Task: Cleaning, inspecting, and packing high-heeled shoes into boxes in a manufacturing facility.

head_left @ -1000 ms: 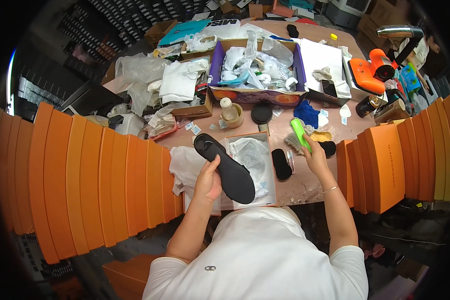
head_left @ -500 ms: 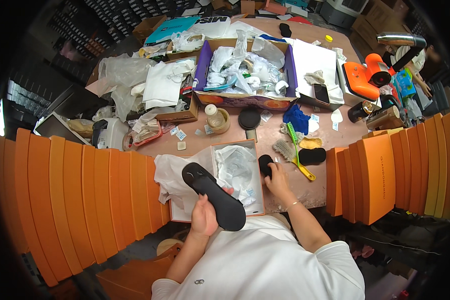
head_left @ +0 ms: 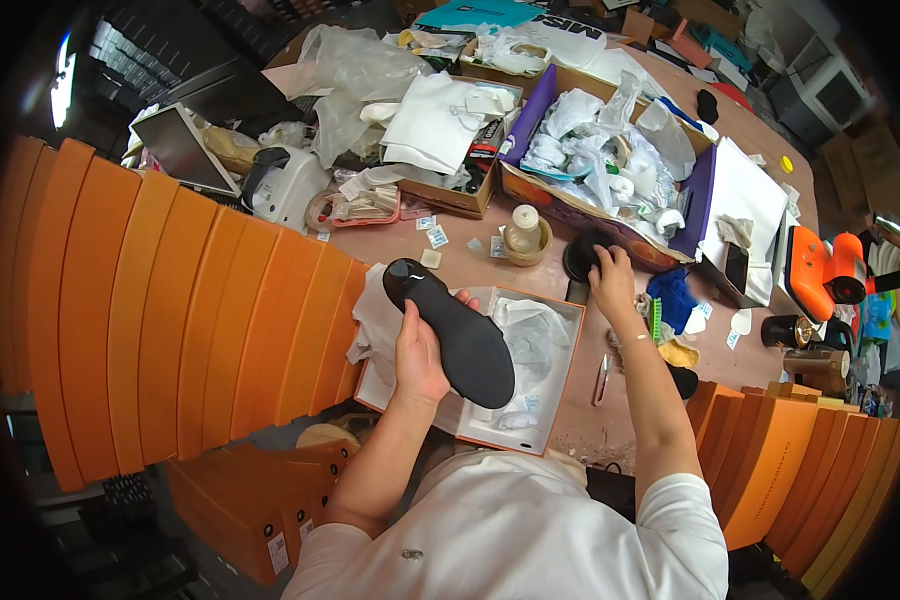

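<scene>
My left hand [head_left: 420, 352] grips a black shoe [head_left: 460, 338] with its dark sole turned up, tilted above a lidless shoebox [head_left: 560, 385] lined with white paper. My right hand [head_left: 611, 280] reaches forward, fingers curled over a small black pad [head_left: 602, 243]. The pad sits over a round black dish [head_left: 575, 262] with a short handle, and hand and pad hide part of the dish. White tissue paper [head_left: 372, 312] spills over the box's left side. Right of the box lies a slim knife-like tool [head_left: 601, 380].
Stacked orange shoeboxes flank me at left [head_left: 195, 340] and right [head_left: 760, 460]. A purple-edged carton [head_left: 530, 115] full of crumpled plastic stands behind the dish. Nearby are a bottle in a bowl [head_left: 526, 235], a blue cloth [head_left: 674, 298], a green brush [head_left: 655, 318] and an orange device [head_left: 815, 275].
My right hand has lifted the black pad from beside the shoebox and carried it forward to the round dish. The shoe stays in my left hand. The whole view has turned.
</scene>
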A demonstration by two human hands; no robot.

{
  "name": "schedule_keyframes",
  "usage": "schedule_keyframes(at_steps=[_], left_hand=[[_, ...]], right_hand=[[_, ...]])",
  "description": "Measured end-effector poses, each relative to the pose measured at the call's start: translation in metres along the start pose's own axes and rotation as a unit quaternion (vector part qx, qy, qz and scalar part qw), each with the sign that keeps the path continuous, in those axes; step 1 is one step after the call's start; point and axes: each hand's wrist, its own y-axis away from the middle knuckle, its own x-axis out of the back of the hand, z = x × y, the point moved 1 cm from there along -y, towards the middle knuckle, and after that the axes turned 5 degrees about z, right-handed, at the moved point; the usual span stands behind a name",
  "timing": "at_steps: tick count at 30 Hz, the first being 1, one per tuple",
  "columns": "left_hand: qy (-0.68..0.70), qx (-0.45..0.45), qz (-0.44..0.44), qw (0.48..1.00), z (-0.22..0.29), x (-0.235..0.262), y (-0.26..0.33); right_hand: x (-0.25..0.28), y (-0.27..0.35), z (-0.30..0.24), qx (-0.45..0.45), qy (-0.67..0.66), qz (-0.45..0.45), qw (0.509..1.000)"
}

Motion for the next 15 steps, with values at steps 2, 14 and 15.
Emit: schedule_keyframes(at_steps=[2, 14, 15], left_hand=[[0.003, -0.013, 0.018, 1.000, 0.002, 0.005, -0.003], [-0.019, 0.087, 0.043, 0.995, -0.016, 0.016, 0.015], [0.017, 0.081, 0.041, 0.996, -0.007, 0.023, 0.015]], right_hand=[[0.051, 0.020, -0.067, 0.001, -0.174, 0.022, 0.985], [0.114, 0.147, -0.222, 0.205, -0.211, 0.030, 0.955], [0.124, 0.170, -0.224, 0.206, -0.228, 0.023, 0.951]])
